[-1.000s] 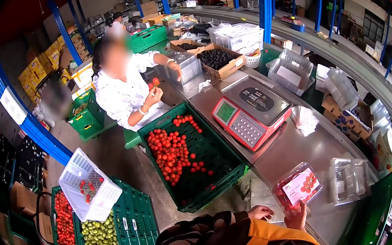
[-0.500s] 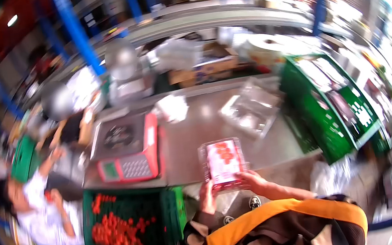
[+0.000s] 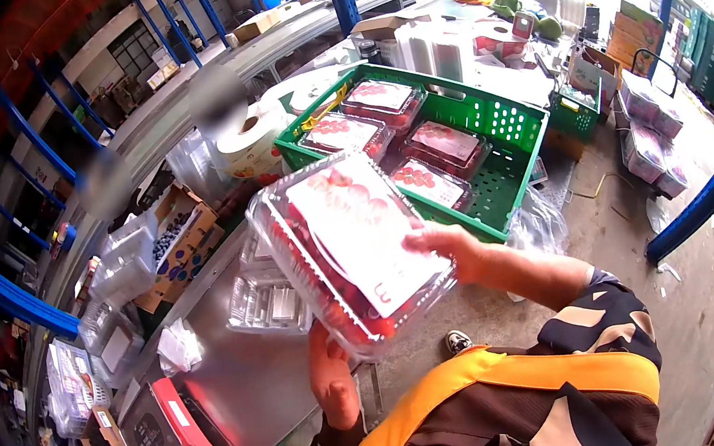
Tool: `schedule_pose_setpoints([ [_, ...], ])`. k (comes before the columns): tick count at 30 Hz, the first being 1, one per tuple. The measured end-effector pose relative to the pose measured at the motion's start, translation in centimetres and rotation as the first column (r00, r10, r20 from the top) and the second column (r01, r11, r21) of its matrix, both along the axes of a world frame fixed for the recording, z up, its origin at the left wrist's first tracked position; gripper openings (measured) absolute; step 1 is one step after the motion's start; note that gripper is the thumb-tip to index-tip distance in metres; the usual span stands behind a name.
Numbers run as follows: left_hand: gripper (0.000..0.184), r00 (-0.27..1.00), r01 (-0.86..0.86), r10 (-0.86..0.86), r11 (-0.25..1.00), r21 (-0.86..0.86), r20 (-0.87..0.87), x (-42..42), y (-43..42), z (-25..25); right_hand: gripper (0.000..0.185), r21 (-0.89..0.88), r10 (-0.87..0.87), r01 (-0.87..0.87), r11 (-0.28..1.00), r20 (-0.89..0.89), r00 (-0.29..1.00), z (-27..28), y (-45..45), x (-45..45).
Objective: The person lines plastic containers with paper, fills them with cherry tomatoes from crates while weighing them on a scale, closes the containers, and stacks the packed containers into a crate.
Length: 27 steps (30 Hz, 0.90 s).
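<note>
A clear plastic box of red tomatoes (image 3: pixel 350 242) with a pink and white label is held up in front of me, tilted. My left hand (image 3: pixel 332 375) supports its lower edge, the fingers partly hidden beneath the box. At the right side, my right hand (image 3: pixel 451 251) grips it with the fingers on the label. Just behind it stands a green crate (image 3: pixel 487 111) holding several labelled boxes of the same kind. Empty clear containers (image 3: pixel 268 302) lie on the metal table (image 3: pixel 240 365), left of the held box.
A red scale (image 3: pixel 178 436) is at the lower left, near a crumpled white bag (image 3: pixel 179 346). Label rolls (image 3: pixel 251 138) and a cardboard box of dark fruit (image 3: pixel 183 237) line the table's back. Packed boxes (image 3: pixel 651 130) stand at the right.
The view has swung right, towards the green crate. The tomato box has been lifted from low over the table's edge and now appears larger, still in both hands.
</note>
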State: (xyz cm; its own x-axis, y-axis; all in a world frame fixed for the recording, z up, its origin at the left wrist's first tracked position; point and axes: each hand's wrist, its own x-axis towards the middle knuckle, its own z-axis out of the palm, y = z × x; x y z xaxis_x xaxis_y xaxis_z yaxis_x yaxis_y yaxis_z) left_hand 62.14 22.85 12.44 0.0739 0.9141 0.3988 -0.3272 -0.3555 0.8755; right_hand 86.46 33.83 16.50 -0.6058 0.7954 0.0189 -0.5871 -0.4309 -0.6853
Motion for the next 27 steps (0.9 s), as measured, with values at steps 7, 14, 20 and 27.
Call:
schedule_pose_setpoints([
  [7,0.019,0.902,-0.331,0.418,0.831,-0.446,0.109,7.3,4.8,-8.7,0.046,0.051,-0.138,0.129,0.990,0.242,0.960,1.2,14.6,21.2],
  [14,0.015,0.804,-0.458,0.594,0.613,-0.644,-0.007,8.3,1.4,-15.5,0.049,-0.069,0.112,-0.088,0.994,0.635,0.764,-6.3,21.7,21.5],
  [20,0.015,0.807,-0.436,0.590,0.603,-0.668,0.005,8.4,0.4,-16.1,0.052,0.316,-0.285,-0.353,0.881,0.949,0.138,-6.8,24.1,18.2],
  [27,0.016,0.808,-0.403,0.589,0.569,-0.716,0.013,5.9,-3.5,-17.7,0.013,0.838,-0.699,-0.400,0.372,0.536,0.473,1.3,20.4,1.6],
])
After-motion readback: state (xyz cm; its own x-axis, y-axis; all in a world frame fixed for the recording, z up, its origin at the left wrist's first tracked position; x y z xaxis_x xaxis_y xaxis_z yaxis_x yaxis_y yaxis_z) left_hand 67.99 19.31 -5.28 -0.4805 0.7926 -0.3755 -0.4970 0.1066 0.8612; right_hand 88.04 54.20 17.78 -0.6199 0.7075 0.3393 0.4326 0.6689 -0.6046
